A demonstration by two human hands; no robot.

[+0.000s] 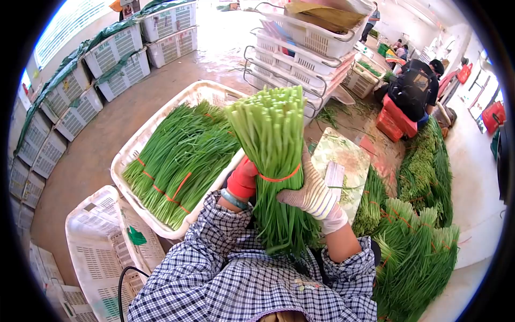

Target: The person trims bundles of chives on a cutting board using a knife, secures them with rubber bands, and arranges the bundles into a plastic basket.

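Just in front of my checked top (225, 284), I am holding a thick bunch of green stems (271, 129) upright, its pale cut ends pointing up and its long leaves hanging down. An orange-red band (279, 178) is circling it around the middle. My left hand (243, 180), in a red glove, is gripping the bunch from its left side; the fingertips are going out of sight behind the stems, so I cannot tell how far they are curling. A bluish bangle (234, 199) is sitting at that wrist. My right hand (311, 188), in a pale striped glove, is closing around the opposite side, its thumb lying across the leaves just below the band and its fingers reaching up along the stems.

To my left, a white basket (222, 95) is holding banded bunches (182, 150), and nearer me a white crate (88, 263) is standing with a green scrap (137, 236) on it. Beyond my right hand, a worn board (343, 147) is lying, and farther right a heap of greens (416, 257) is spreading. Ahead, stacked crates (298, 70) are rising, and past them a person in dark clothes (413, 88) is bending over.
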